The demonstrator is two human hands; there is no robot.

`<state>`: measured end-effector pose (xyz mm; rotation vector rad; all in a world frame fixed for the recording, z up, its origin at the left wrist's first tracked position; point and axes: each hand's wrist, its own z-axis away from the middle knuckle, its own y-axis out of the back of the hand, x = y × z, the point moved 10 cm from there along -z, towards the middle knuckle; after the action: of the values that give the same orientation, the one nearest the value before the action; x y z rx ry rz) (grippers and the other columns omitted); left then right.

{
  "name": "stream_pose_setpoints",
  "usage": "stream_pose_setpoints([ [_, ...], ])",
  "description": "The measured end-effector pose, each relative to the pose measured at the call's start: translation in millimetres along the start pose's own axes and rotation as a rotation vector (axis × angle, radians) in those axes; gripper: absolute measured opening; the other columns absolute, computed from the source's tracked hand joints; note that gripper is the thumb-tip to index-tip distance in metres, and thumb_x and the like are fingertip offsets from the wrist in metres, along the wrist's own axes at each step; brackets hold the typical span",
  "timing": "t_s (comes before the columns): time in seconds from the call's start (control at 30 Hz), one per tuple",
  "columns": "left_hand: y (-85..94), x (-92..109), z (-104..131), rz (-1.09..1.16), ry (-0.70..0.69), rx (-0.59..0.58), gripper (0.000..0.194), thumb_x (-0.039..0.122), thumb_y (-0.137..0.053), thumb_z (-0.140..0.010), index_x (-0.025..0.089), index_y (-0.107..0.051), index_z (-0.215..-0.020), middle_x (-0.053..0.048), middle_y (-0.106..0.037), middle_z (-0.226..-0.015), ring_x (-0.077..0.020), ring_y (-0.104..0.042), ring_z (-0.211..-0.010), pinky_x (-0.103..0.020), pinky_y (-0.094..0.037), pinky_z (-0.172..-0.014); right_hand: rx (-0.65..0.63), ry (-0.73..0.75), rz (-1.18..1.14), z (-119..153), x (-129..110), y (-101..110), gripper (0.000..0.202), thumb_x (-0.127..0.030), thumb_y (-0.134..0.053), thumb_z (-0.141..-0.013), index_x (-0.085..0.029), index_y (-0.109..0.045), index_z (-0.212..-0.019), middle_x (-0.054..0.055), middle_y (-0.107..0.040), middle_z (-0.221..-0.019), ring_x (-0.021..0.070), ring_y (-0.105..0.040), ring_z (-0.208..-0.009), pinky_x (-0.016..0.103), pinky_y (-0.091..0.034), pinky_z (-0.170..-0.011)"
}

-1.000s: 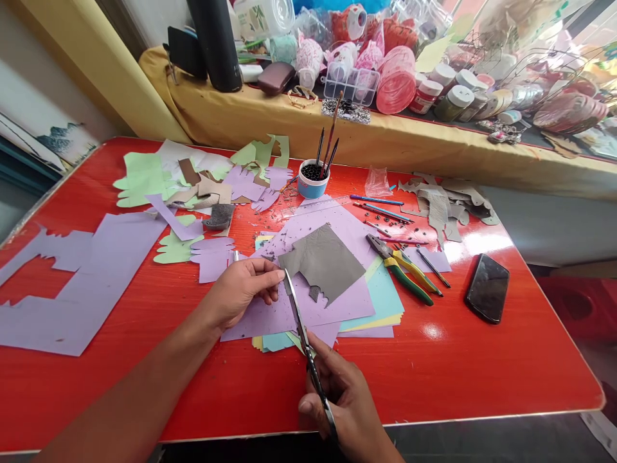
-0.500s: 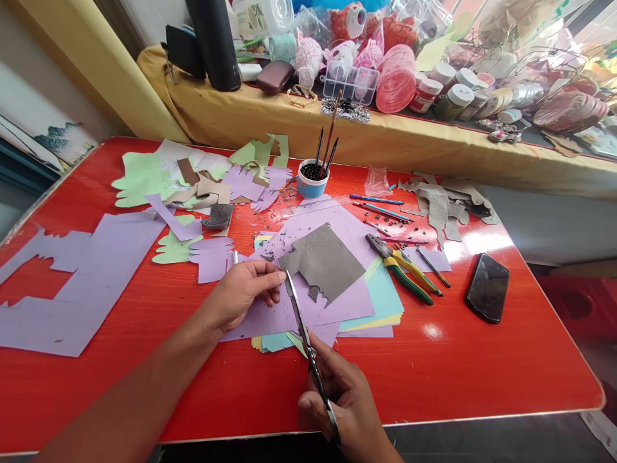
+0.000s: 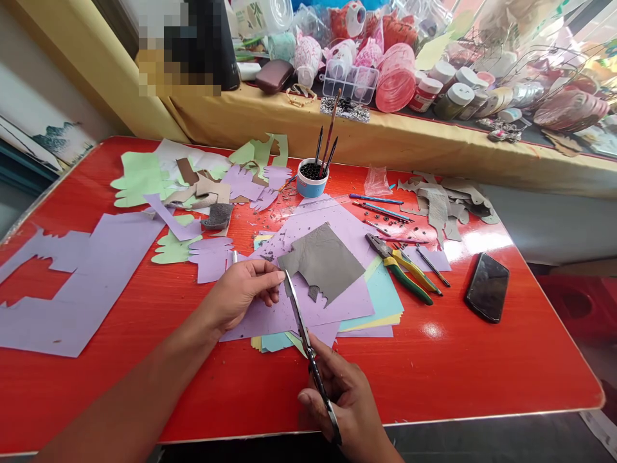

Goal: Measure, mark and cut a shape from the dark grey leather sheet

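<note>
My right hand [image 3: 344, 392] is wrapped round the handles of a pair of scissors [image 3: 299, 318], whose blades point up and away. At the blade tips, my left hand [image 3: 250, 286] pinches something too small to make out between thumb and forefinger. Just beyond the tips lies a grey leather-like sheet [image 3: 330, 257] with a jagged, cut lower-left edge. It rests on purple paper [image 3: 347, 302], over blue and yellow sheets. A small dark scrap [image 3: 313, 294] sits by the jagged edge.
Pliers [image 3: 400, 269], pens and a black phone [image 3: 488, 287] lie to the right. Behind the sheet stands a small tub [image 3: 312, 186] holding thin tools. Cut purple paper [image 3: 91, 315] and green scraps cover the left. Jars and bottles line the cloth-covered ledge [image 3: 250, 122] at the back.
</note>
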<state>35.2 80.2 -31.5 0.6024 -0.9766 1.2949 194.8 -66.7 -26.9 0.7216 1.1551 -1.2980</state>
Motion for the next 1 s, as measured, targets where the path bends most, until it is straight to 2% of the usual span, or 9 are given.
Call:
stream_pose_setpoints([
  [0.2, 0.7, 0, 0, -0.008, -0.002, -0.001, 0.031, 0.043, -0.085, -0.075, 0.018, -0.067, -0.070, -0.001, -0.068, -0.059, -0.0131, -0.059, -0.054, -0.025, -0.047, -0.054, -0.007, -0.059, -0.109, 3, 15, -1, 0.086, -0.056, -0.085, -0.086, -0.022, -0.054, -0.158, -0.007, -0.038, -0.064, 0.0083, -0.029, -0.052, 0.022, -0.022, -0.046],
  [0.37, -2.2, 0, 1, -0.012, 0.012, -0.011, 0.030, 0.043, -0.085, -0.072, 0.019, -0.068, -0.072, 0.000, -0.067, -0.058, -0.0142, -0.058, -0.052, -0.027, -0.047, -0.054, -0.026, -0.081, -0.154, 3, 17, -4, 0.094, -0.060, -0.087, -0.083, -0.019, -0.051, -0.160, -0.009, -0.038, -0.059, 0.0081, -0.028, -0.049, 0.021, -0.021, -0.042],
  [0.6, -4.4, 0, 1, 0.001, 0.016, -0.025, 0.031, 0.043, -0.087, -0.070, 0.018, -0.068, -0.072, 0.000, -0.068, -0.057, -0.0126, -0.058, -0.051, -0.025, -0.046, -0.053, 0.013, -0.032, -0.092, 1, 14, 2, 0.089, -0.061, -0.086, -0.083, -0.021, -0.057, -0.156, -0.007, -0.040, -0.062, 0.0093, -0.026, -0.054, 0.023, -0.025, -0.047],
  [0.8, -5.1, 2, 2, 0.012, 0.001, -0.025, 0.032, 0.044, -0.089, -0.071, 0.018, -0.070, -0.070, 0.000, -0.068, -0.059, -0.0122, -0.059, -0.053, -0.024, -0.048, -0.053, 0.058, -0.029, -0.049, 1, 14, 6, 0.086, -0.066, -0.085, -0.079, -0.025, -0.062, -0.152, 0.000, -0.057, -0.071, 0.0169, -0.044, -0.063, 0.029, -0.042, -0.056],
  [1.0, -1.6, 6, 1, 0.016, -0.016, -0.033, 0.037, 0.049, -0.093, -0.071, 0.017, -0.075, -0.076, -0.001, -0.070, -0.065, -0.0133, -0.064, -0.059, -0.024, -0.052, -0.056, 0.033, -0.012, -0.078, 0, 11, 2, 0.079, -0.059, -0.085, -0.084, -0.027, -0.061, -0.153, -0.001, -0.053, -0.077, 0.0127, -0.035, -0.063, 0.027, -0.035, -0.058],
])
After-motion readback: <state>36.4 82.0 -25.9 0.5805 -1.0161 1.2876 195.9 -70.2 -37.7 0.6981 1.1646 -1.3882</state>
